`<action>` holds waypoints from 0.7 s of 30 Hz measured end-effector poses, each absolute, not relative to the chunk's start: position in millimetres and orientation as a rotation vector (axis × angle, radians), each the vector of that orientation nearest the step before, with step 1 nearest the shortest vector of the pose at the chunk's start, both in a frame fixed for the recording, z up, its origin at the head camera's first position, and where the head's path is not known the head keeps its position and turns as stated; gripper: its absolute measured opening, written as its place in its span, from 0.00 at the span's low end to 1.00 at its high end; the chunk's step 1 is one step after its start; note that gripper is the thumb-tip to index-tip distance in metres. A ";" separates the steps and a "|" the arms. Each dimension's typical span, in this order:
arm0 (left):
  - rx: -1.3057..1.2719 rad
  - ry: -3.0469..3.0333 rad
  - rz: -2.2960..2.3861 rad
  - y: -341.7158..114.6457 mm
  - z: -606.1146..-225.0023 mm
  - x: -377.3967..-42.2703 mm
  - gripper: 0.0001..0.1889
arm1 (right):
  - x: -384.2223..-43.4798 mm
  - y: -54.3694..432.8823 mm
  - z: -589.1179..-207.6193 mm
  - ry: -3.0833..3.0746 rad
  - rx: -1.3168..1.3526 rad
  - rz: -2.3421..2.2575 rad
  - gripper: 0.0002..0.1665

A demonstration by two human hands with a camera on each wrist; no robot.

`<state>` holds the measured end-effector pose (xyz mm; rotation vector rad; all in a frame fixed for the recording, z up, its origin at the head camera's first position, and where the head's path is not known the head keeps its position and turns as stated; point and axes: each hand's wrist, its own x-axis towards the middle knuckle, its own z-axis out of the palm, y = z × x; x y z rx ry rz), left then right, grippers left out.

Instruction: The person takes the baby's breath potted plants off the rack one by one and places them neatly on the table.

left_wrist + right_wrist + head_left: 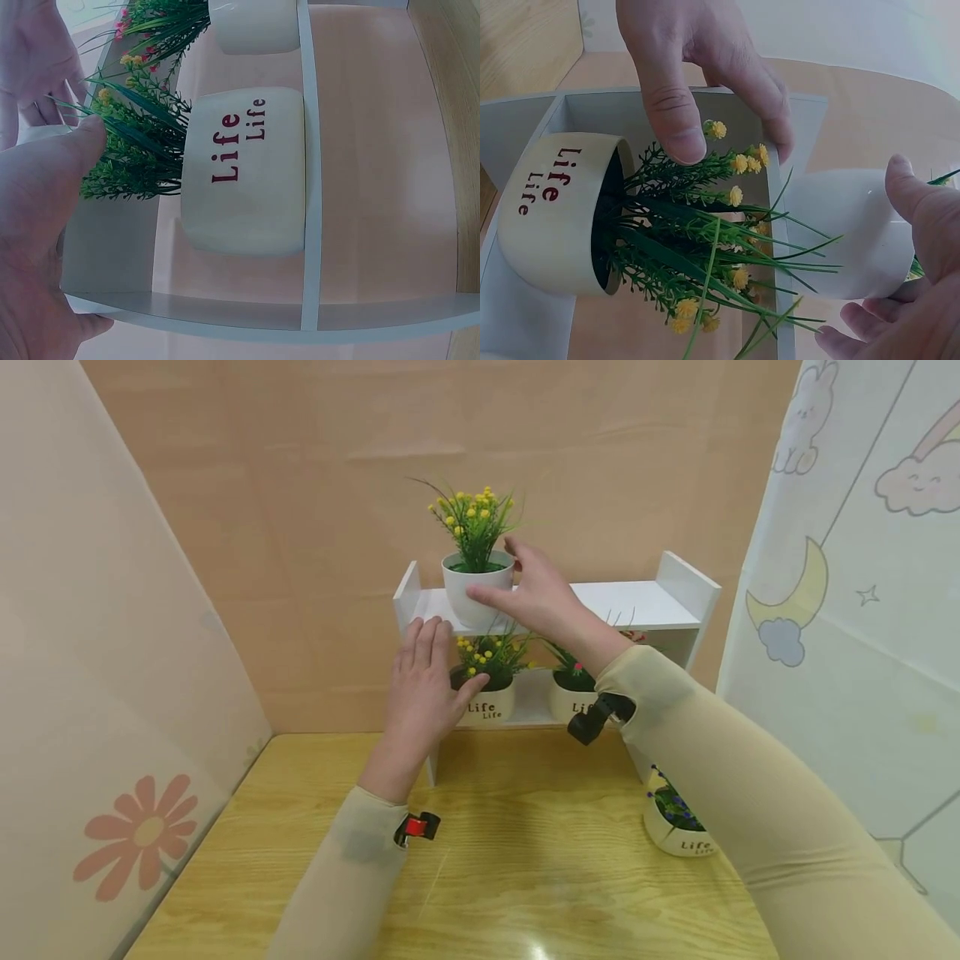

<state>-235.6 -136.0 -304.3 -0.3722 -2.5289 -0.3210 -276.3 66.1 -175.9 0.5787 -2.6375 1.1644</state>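
Observation:
My right hand (536, 589) holds a white flower pot (468, 597) with artificial yellow flowers, thumb on its front and fingers round the right side. The pot is upright at the left end of the top board of a white shelf (622, 602); whether its base touches the board I cannot tell. My left hand (423, 681) is at the shelf's front left corner, fingers straight, thumb spread. In the right wrist view, the left thumb (676, 124) hangs in front of a yellow-flowered pot (562, 217) marked "Life" on the lower board.
Beside the lower yellow-flowered pot stands a red-flowered pot (573, 700). A blue-flowered pot (675, 827) is on the wooden table (525, 868) at the right, partly behind my right sleeve. Printed cloths hang at both sides, with a plain orange-tan backdrop (300, 527) behind.

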 end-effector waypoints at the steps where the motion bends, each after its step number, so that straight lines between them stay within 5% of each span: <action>1: -0.371 -2.528 -0.323 -135.9 -304.4 -235.8 0.54 | -277.0 65.2 -175.5 -2.638 0.579 1.163 0.66; 21: -0.341 -2.547 -0.318 -135.2 -303.5 -234.1 0.55 | -287.6 53.7 -176.4 -2.607 0.586 1.220 0.63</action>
